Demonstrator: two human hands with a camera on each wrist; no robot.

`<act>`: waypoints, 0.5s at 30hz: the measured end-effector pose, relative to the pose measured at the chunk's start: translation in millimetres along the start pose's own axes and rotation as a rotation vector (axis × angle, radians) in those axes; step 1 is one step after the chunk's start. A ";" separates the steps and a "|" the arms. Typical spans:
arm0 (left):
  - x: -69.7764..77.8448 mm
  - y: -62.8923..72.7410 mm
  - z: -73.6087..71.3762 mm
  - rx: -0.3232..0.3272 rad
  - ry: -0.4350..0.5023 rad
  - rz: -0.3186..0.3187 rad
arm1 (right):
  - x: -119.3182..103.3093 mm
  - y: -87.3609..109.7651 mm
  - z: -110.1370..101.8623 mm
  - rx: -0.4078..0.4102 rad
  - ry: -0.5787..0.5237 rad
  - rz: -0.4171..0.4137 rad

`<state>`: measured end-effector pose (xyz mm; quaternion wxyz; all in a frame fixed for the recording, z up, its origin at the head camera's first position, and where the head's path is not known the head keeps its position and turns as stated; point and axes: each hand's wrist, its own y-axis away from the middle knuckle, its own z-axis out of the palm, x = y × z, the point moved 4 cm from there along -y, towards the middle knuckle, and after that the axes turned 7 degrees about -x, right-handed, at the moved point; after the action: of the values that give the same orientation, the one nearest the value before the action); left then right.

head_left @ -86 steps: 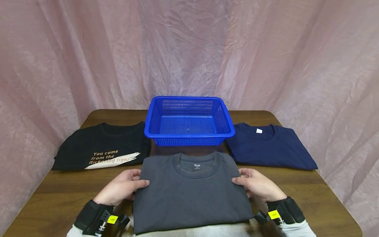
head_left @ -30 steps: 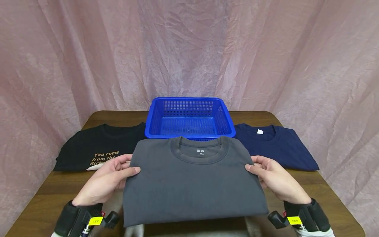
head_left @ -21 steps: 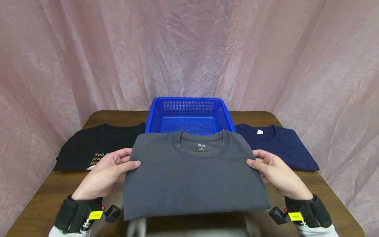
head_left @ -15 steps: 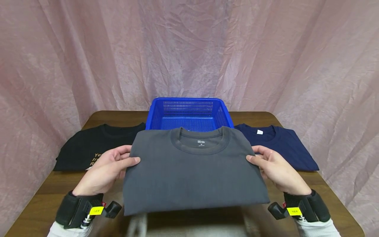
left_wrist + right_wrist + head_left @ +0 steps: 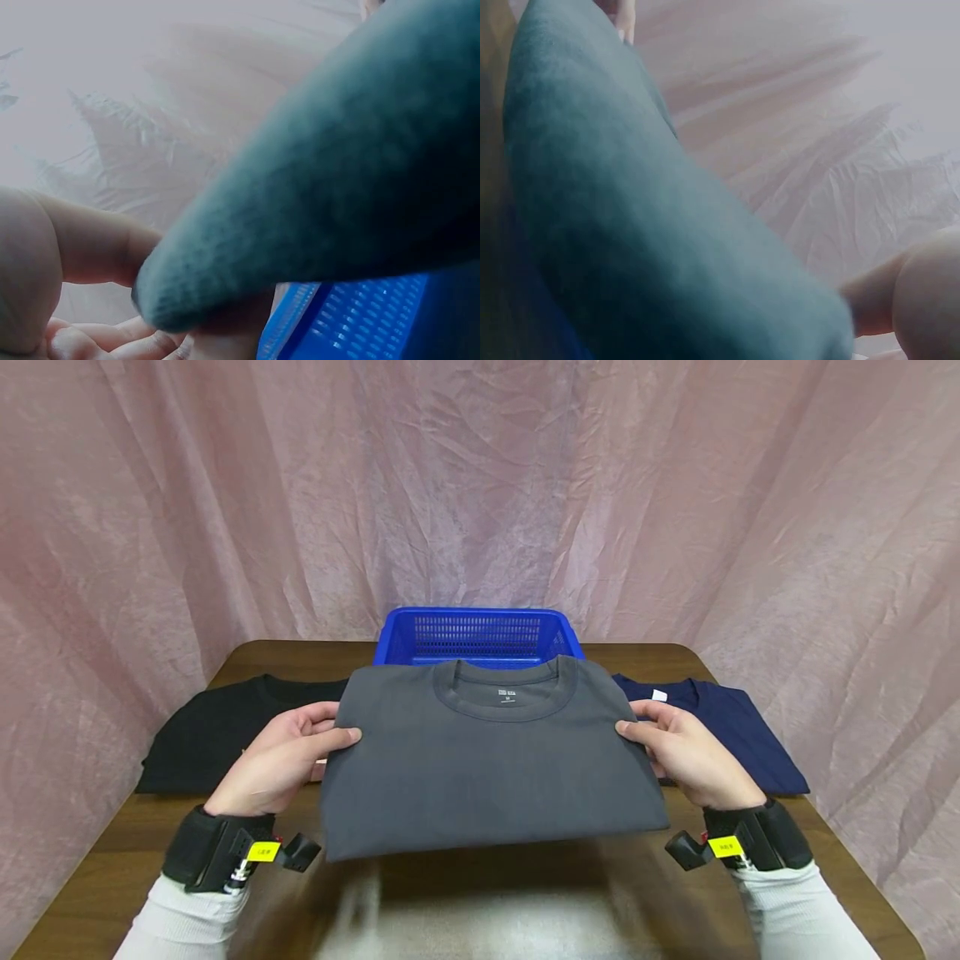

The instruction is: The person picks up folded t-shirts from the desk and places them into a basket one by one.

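Observation:
Between my two hands a folded dark grey T-shirt [image 5: 495, 768] is held up above the table, its collar and small printed size mark facing up. My left hand [image 5: 281, 756] pinches its left side, thumb on top and fingers beneath. On the opposite side my right hand [image 5: 686, 752] grips the shirt the same way. Behind the collar, the shirt overlaps the front of a blue plastic basket [image 5: 480, 635] in the head view. Up close in the left wrist view, the shirt's edge [image 5: 300, 180] lies between thumb and fingers; the right wrist view shows the other edge [image 5: 645, 217].
On the left of the wooden table [image 5: 97, 877] lies a folded black T-shirt [image 5: 202, 735], partly behind my left hand. A folded navy T-shirt [image 5: 742, 735] with a white label lies on the right. A pink curtain [image 5: 480, 485] hangs behind the table.
Both hands have lifted the grey T-shirt off the near table and carried it forward, so it now covers the basket's front rim and much of its inside in the head view.

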<state>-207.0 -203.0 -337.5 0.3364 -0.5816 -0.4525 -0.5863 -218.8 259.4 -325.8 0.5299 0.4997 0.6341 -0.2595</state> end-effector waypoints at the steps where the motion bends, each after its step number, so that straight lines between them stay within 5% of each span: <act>1: 0.9 -1.8 -0.3 0.003 0.005 0.002 | -0.9 -2.6 -1.0 0.006 0.003 0.001; 15: 8.8 -33.0 -7.4 0.044 0.011 -0.031 | -4.2 -32.4 -11.9 0.079 0.023 0.029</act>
<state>-241.0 -196.7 -332.8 0.3427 -0.5637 -0.4723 -0.5846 -253.4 256.3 -324.7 0.5062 0.5324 0.6220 -0.2709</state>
